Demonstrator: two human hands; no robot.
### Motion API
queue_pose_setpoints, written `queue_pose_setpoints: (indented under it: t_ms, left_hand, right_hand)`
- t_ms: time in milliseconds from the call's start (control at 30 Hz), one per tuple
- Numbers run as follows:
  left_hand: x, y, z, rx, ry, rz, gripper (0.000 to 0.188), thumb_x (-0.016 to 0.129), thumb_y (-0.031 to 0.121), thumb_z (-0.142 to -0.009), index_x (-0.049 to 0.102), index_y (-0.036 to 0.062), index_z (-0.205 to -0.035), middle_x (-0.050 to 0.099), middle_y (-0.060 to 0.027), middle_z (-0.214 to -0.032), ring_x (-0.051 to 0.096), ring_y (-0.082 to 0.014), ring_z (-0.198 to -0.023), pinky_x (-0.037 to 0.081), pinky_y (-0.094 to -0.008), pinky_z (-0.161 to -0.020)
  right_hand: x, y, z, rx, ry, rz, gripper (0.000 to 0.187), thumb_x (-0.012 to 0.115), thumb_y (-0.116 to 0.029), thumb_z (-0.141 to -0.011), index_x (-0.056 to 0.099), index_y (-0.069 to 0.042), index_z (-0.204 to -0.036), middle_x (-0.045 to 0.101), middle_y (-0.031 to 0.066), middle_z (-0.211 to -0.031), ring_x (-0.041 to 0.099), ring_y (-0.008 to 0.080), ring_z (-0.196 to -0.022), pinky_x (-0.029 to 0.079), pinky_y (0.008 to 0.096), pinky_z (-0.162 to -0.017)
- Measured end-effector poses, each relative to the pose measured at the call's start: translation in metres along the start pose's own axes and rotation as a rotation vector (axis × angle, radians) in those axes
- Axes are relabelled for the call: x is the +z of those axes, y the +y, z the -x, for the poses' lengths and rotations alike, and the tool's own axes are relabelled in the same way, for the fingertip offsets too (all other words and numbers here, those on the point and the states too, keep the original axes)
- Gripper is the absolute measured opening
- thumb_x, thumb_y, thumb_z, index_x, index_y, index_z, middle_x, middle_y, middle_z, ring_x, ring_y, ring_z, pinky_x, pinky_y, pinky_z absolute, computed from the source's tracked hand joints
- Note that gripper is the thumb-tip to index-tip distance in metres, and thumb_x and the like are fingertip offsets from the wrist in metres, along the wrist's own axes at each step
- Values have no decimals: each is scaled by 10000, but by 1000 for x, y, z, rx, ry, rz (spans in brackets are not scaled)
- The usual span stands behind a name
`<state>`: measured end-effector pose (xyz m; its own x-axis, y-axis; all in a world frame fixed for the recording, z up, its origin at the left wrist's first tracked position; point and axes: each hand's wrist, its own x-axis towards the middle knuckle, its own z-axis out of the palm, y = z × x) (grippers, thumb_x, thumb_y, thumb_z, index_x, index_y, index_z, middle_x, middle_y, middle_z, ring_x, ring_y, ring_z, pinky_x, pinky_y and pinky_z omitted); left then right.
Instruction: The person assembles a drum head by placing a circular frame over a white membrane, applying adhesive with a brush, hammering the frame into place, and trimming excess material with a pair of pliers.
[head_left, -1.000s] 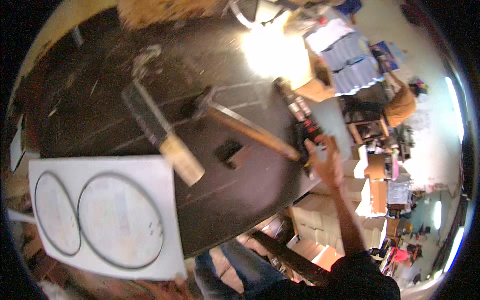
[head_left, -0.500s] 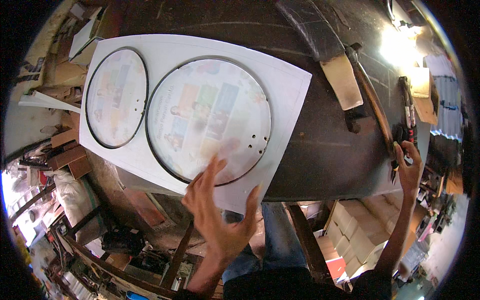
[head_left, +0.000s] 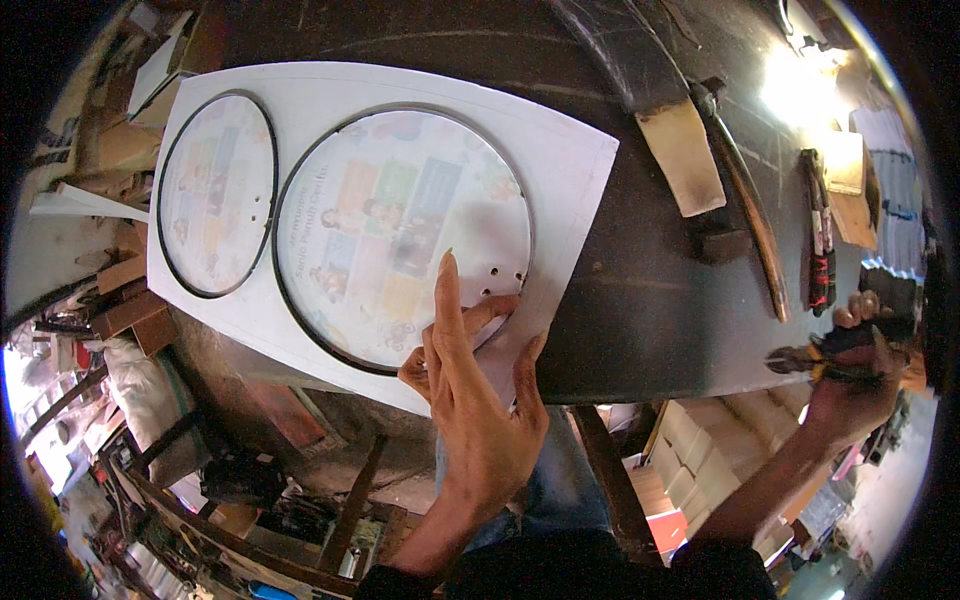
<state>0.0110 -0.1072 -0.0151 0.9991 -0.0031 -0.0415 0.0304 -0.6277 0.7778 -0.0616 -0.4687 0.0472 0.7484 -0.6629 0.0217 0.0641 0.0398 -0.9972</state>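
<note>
My left hand (head_left: 482,400) reaches over the lower right of the large round dark-rimmed hoop (head_left: 280,270). Its index finger points up across the hoop's inner area, another finger bends toward the rim, and the thumb stands apart; it holds nothing. Faint printed pictures and several small dark holes show inside the hoop. A smaller hoop (head_left: 161,225) of the same kind lies to its left. Both rest on a large white sheet (head_left: 570,165). At the right table edge my right hand (head_left: 850,390) is closed around pliers (head_left: 795,361), their dark jaws pointing left.
The dark tabletop (head_left: 640,320) carries a hammer (head_left: 745,190) with a wooden handle, a pale-ended strip (head_left: 683,160) and a red-and-black-handled tool (head_left: 820,240). Boxes (head_left: 700,450) stand below the table's front edge. A bright lamp (head_left: 800,90) glows at the far right.
My right hand has moved right and toward me, now with pliers lifted off the table. My left hand has shifted right along the large hoop. The sheet and hoops appear slightly farther left.
</note>
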Motion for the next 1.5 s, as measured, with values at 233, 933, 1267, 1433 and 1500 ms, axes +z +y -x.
queue_pose_setpoints:
  t_ms: [233, 933, 1267, 1433, 1500]
  left_hand:
    - [-44, -27, 11, 121, 174, -105, 1110, 866, 263, -707, 176, 4, -1537, 440, -188, -1430, 378, -421, -1340, 256, -643, -1067]
    - [-97, -102, 7, -99, -23, -393, 1518, 844, 713, -426, 49, 133, -1582, -10, -214, -1631, 20, -402, -1504, 5, -670, -1154]
    - [-99, -102, 10, -130, -39, -436, 1537, 826, 742, -402, 31, 164, -1584, -13, -194, -1636, 12, -403, -1503, 2, -682, -1148]
    - [-97, -104, 11, -101, -25, -421, 1547, 822, 752, -395, 25, 164, -1583, -14, -193, -1635, 9, -406, -1502, -3, -688, -1146]
    - [-95, -109, 12, -95, -20, -405, 1551, 824, 750, -395, 22, 157, -1583, -16, -194, -1635, 9, -407, -1502, -6, -686, -1148]
  right_hand:
    - [200, 50, 18, 109, -502, -753, 711, 606, -266, -862, 346, -94, -1502, 302, 302, -1511, 354, 403, -1396, 325, 559, -1128]
    - [273, 86, 6, 145, -1010, -616, 300, 514, -111, -832, 481, -115, -1130, 458, 53, -903, 402, 142, -784, 339, 309, -707]
    - [282, 62, 17, 174, -970, -475, 233, 505, -62, -805, 464, -139, -1021, 469, 39, -862, 399, 121, -723, 338, 283, -656]
    - [270, 76, 12, 175, -942, -556, 187, 499, -54, -798, 441, -148, -950, 476, 27, -838, 399, 111, -688, 334, 275, -630]
    - [272, 79, 9, 248, -1020, -646, 182, 497, -49, -791, 425, -151, -923, 469, 22, -819, 401, 112, -673, 334, 280, -618]
